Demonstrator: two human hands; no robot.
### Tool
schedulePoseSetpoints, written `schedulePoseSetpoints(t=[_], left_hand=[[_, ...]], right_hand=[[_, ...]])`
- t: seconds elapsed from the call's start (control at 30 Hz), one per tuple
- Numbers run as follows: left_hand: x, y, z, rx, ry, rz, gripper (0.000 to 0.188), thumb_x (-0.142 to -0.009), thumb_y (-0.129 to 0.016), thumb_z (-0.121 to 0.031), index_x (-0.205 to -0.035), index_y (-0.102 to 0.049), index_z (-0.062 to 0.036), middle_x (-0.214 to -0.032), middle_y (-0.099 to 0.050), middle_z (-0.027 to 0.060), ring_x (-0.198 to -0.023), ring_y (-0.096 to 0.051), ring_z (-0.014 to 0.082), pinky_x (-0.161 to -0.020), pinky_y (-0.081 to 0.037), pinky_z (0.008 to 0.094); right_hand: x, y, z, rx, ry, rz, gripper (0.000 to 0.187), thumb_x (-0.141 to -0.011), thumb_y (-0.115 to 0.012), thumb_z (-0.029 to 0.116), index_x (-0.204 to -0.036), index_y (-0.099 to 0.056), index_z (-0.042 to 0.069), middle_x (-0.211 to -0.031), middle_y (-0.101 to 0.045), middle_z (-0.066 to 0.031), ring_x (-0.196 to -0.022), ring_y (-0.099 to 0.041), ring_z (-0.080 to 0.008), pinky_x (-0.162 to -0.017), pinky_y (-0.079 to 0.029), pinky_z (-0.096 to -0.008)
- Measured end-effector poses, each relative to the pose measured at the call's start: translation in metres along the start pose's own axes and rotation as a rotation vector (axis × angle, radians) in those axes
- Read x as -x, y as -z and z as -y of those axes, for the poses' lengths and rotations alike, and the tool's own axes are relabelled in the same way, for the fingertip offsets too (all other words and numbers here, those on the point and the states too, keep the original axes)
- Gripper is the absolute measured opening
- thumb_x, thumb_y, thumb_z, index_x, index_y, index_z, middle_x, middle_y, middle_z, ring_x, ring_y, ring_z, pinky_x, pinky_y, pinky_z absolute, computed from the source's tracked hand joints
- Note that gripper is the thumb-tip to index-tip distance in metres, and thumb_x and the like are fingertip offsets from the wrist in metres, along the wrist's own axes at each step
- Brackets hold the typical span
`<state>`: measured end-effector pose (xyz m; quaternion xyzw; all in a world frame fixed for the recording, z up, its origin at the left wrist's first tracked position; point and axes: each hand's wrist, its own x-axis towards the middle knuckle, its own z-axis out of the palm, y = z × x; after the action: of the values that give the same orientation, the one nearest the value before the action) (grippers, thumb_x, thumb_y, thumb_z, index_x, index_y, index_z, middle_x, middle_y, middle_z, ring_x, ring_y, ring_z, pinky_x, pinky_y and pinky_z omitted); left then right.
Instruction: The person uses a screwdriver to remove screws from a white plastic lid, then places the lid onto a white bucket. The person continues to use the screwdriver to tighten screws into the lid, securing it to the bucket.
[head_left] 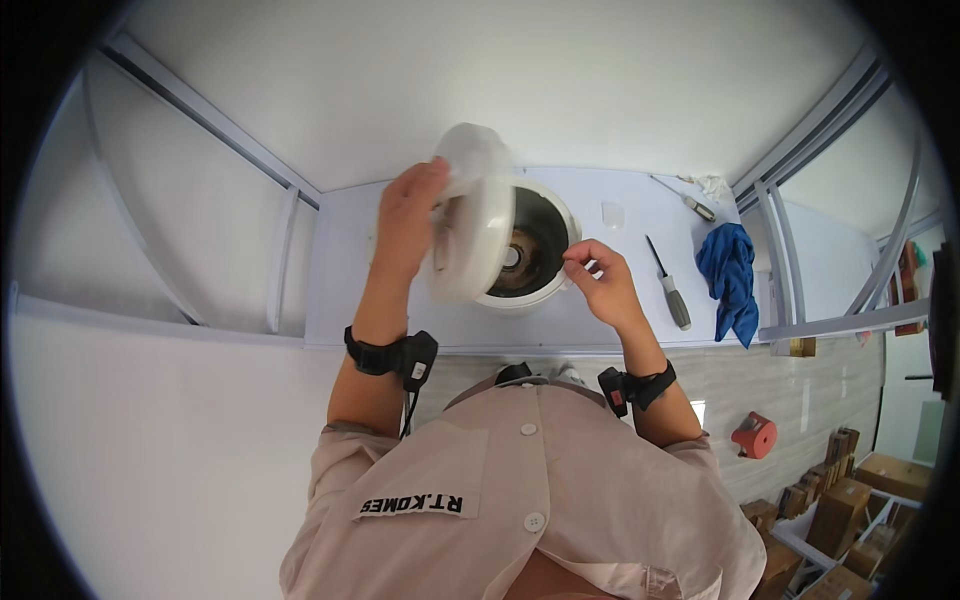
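Note:
A round white rice cooker (542,297) stands on the table, its dark inside and stained base showing. Its white lid (487,235) is tilted up on the left side of the opening, somewhat blurred. My left hand (408,205) is closed at the lid's left edge, fingers partly hidden. Beyond its fingertips shows a pale translucent round piece (475,150), smeared; I cannot tell if it is joined to the lid. My right hand (605,278) is at the cooker's right rim, thumb and forefinger pinched together; anything between them is too small to make out.
Right of the cooker lie a small clear plastic piece (613,214), a grey-handled screwdriver (676,302), another screwdriver (697,207) and a crumpled blue cloth (730,275). A white wall rises behind the table (350,290). On the floor are a red stool (755,436) and cardboard boxes (838,515).

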<state>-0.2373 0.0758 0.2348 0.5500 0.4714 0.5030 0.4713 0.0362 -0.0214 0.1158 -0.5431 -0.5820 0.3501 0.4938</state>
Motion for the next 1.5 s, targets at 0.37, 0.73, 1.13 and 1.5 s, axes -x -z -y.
schedulePoseSetpoints(t=[0.37, 0.73, 1.13, 1.5], left_hand=[[0.011, -0.083, 0.002, -0.805, -0.174, 0.265, 0.052, -0.095, -0.070, -0.051, -0.097, -0.078, 0.0004, -0.086, -0.076, 0.0170, -0.081, -0.072, 0.0363, -0.075, -0.054, 0.0458], [0.010, -0.092, 0.024, -1.029, -0.253, 0.291, 0.046, -0.092, -0.074, -0.048, -0.101, -0.078, -0.0040, -0.099, -0.077, 0.0142, -0.099, -0.071, 0.0348, -0.086, -0.049, 0.0487], [0.011, -0.092, 0.027, -1.031, -0.241, 0.301, 0.048, -0.092, -0.075, -0.050, -0.105, -0.078, -0.0045, -0.102, -0.077, 0.0143, -0.097, -0.072, 0.0354, -0.090, -0.049, 0.0502], [-0.001, -0.098, 0.009, -1.068, -0.076, 0.361, 0.059, -0.096, -0.062, -0.058, -0.082, -0.077, -0.0027, -0.084, -0.076, 0.0182, -0.083, -0.074, 0.0376, -0.077, -0.054, 0.0503]], right_hand=[[0.004, 0.038, -0.004, -0.188, -0.140, -0.128, 0.008, -0.101, -0.071, 0.009, -0.107, -0.071, 0.004, -0.100, -0.069, 0.0034, -0.089, -0.058, -0.0068, -0.082, -0.047, -0.0247], [0.005, 0.038, -0.009, -0.240, -0.135, -0.062, 0.009, -0.099, -0.074, 0.013, -0.104, -0.072, 0.005, -0.090, -0.069, 0.0029, -0.081, -0.059, -0.0072, -0.074, -0.049, -0.0253], [-0.007, 0.025, 0.002, -0.193, -0.115, 0.013, 0.010, -0.100, -0.073, 0.012, -0.106, -0.072, 0.004, -0.091, -0.069, 0.0024, -0.082, -0.060, -0.0076, -0.073, -0.048, -0.0251], [-0.012, 0.025, 0.000, -0.237, -0.118, 0.021, 0.011, -0.101, -0.073, 0.011, -0.108, -0.070, 0.004, -0.091, -0.069, 0.0027, -0.081, -0.059, -0.0064, -0.074, -0.049, -0.0247]])
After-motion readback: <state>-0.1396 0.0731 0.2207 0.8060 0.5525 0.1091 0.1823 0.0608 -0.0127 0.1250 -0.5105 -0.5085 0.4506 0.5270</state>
